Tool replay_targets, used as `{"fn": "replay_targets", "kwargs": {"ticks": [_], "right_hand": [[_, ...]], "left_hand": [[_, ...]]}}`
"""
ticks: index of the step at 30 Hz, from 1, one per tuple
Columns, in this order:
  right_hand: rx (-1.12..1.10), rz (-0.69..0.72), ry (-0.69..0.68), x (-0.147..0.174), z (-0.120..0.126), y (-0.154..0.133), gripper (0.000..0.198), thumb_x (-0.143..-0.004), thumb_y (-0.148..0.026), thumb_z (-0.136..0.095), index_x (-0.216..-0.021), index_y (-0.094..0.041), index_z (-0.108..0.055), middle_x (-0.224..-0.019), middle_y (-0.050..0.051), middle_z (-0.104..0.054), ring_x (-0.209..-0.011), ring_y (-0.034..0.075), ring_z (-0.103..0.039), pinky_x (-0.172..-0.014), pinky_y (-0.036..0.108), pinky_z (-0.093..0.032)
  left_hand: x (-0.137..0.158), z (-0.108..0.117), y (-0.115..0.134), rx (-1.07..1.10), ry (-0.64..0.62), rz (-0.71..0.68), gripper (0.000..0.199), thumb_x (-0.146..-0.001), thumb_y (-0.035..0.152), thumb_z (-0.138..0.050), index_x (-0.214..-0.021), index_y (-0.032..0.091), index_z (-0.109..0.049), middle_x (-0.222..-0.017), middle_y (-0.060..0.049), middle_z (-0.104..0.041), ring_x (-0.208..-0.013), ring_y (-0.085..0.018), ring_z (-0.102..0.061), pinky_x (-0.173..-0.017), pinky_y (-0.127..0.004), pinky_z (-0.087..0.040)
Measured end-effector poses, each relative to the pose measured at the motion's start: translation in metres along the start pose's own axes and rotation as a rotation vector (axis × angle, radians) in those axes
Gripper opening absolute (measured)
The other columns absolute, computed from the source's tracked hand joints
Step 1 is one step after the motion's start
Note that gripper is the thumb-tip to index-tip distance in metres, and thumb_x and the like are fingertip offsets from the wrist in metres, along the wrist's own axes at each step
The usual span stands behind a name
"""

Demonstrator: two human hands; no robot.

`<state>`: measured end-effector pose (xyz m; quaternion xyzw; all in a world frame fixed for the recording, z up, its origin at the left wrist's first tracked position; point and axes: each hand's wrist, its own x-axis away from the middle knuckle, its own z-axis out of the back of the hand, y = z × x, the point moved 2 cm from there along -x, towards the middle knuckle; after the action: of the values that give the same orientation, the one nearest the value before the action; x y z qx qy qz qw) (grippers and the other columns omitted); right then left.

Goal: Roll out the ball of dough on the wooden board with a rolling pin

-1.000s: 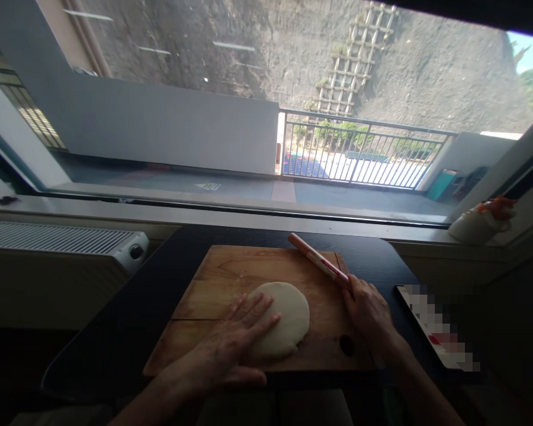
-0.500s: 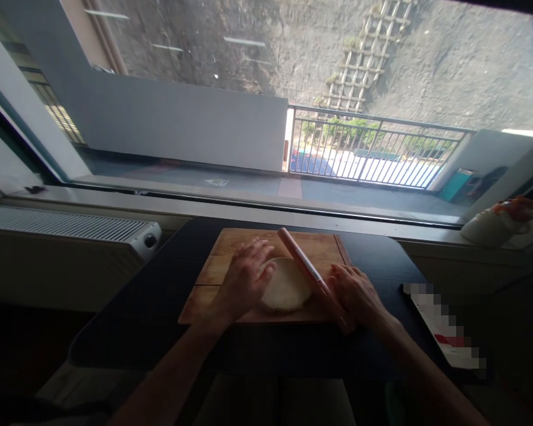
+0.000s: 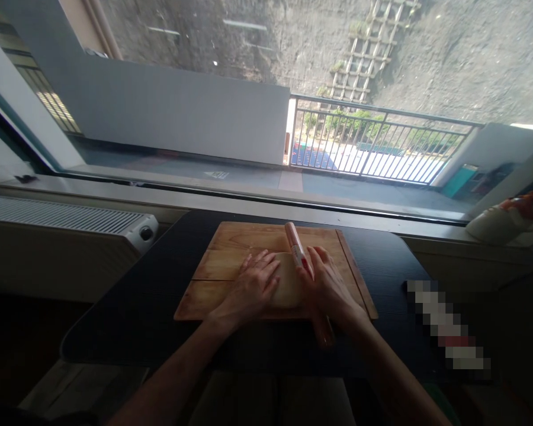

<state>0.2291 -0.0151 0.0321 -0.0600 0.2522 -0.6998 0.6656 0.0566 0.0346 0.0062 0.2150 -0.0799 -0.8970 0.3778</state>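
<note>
A flat round of pale dough [image 3: 286, 284] lies on a wooden cutting board [image 3: 231, 251] on a dark table. My left hand [image 3: 253, 284] rests flat on the dough's left part, fingers spread. My right hand [image 3: 326, 289] lies on a reddish rolling pin [image 3: 295, 245], which runs from the board's far middle back over the dough to the board's near edge. Most of the dough is hidden under both hands.
The dark table [image 3: 142, 313] stands against a windowsill [image 3: 231, 204] under a large window. A white radiator [image 3: 66, 222] is at the left. A blurred flat object [image 3: 444, 328] lies on the table's right. A white and orange item [image 3: 501, 222] sits on the sill at right.
My right hand has brought the rolling pin from the board's right side leftward onto the dough. My left hand stayed on the dough. The camera pulled back, so the board looks smaller.
</note>
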Motion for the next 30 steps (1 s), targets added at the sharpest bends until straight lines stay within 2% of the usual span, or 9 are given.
{"fn": "replay_targets", "kwargs": {"ticks": [3,7,11,14,17,23,28,30], "right_hand": [[0.023,-0.027,-0.028,-0.016,-0.014,-0.002,0.053,-0.092,-0.039,-0.035,-0.135,-0.009,-0.037,-0.14,0.015,-0.038,-0.132,0.025,-0.03,-0.107,0.037,-0.024],[0.111,-0.05,-0.058,-0.009,-0.021,-0.007,0.052,-0.094,-0.04,-0.026,-0.135,-0.01,-0.038,-0.142,0.014,-0.037,-0.135,0.025,-0.024,-0.11,0.043,-0.017],[0.187,-0.092,-0.092,-0.003,-0.02,-0.006,0.057,-0.094,-0.042,-0.022,-0.139,-0.008,-0.032,-0.142,0.015,-0.037,-0.136,0.027,-0.021,-0.11,0.049,-0.014],[0.184,-0.091,-0.17,-0.01,-0.014,0.006,0.058,-0.095,-0.045,-0.018,-0.141,-0.011,-0.03,-0.145,0.012,-0.034,-0.138,0.026,-0.018,-0.11,0.05,-0.013],[0.178,-0.124,-0.185,-0.017,-0.011,0.012,0.061,-0.095,-0.045,-0.015,-0.141,-0.008,-0.029,-0.148,0.014,-0.026,-0.139,0.025,-0.014,-0.111,0.047,-0.013],[0.142,0.016,-0.102,-0.01,-0.028,-0.017,0.056,-0.094,-0.038,-0.022,-0.143,-0.01,-0.024,-0.146,0.012,-0.03,-0.138,0.021,-0.018,-0.112,0.041,-0.019],[0.228,-0.131,-0.146,-0.012,-0.013,0.013,0.06,-0.095,-0.044,-0.017,-0.141,-0.007,-0.029,-0.147,0.014,-0.028,-0.138,0.025,-0.015,-0.112,0.046,-0.015],[0.23,-0.139,-0.147,-0.013,-0.012,0.016,0.06,-0.095,-0.042,-0.017,-0.141,-0.006,-0.027,-0.147,0.015,-0.027,-0.138,0.025,-0.015,-0.112,0.046,-0.016]], "left_hand": [[0.007,0.002,-0.012,-0.019,0.004,0.033,0.042,-0.092,0.036,-0.036,-0.13,0.02,-0.047,-0.14,-0.007,-0.043,-0.133,-0.023,-0.031,-0.111,-0.051,-0.019],[0.024,0.007,-0.027,-0.064,0.059,0.085,0.04,-0.091,0.036,-0.037,-0.127,0.021,-0.049,-0.138,-0.006,-0.046,-0.133,-0.024,-0.031,-0.11,-0.053,-0.017],[0.032,0.012,-0.029,-0.089,0.129,0.102,0.037,-0.09,0.033,-0.04,-0.121,0.019,-0.054,-0.134,-0.008,-0.049,-0.133,-0.025,-0.032,-0.111,-0.051,-0.016],[0.032,0.014,-0.027,-0.069,0.157,0.098,0.036,-0.089,0.031,-0.041,-0.12,0.019,-0.055,-0.132,-0.007,-0.051,-0.131,-0.024,-0.034,-0.112,-0.05,-0.016],[0.032,0.014,-0.026,-0.05,0.162,0.101,0.035,-0.089,0.03,-0.042,-0.119,0.019,-0.056,-0.131,-0.007,-0.052,-0.13,-0.024,-0.036,-0.112,-0.049,-0.015],[0.032,0.012,-0.029,-0.054,0.167,0.112,0.034,-0.089,0.033,-0.042,-0.116,0.019,-0.058,-0.129,-0.006,-0.054,-0.129,-0.023,-0.036,-0.113,-0.049,-0.014],[0.035,0.011,-0.022,-0.096,0.129,0.092,0.04,-0.091,0.031,-0.037,-0.124,0.016,-0.053,-0.135,-0.008,-0.049,-0.133,-0.023,-0.031,-0.113,-0.048,-0.011],[0.036,0.01,-0.019,-0.125,0.091,0.084,0.043,-0.092,0.03,-0.034,-0.128,0.012,-0.049,-0.139,-0.01,-0.045,-0.135,-0.022,-0.028,-0.114,-0.047,-0.011]]}}
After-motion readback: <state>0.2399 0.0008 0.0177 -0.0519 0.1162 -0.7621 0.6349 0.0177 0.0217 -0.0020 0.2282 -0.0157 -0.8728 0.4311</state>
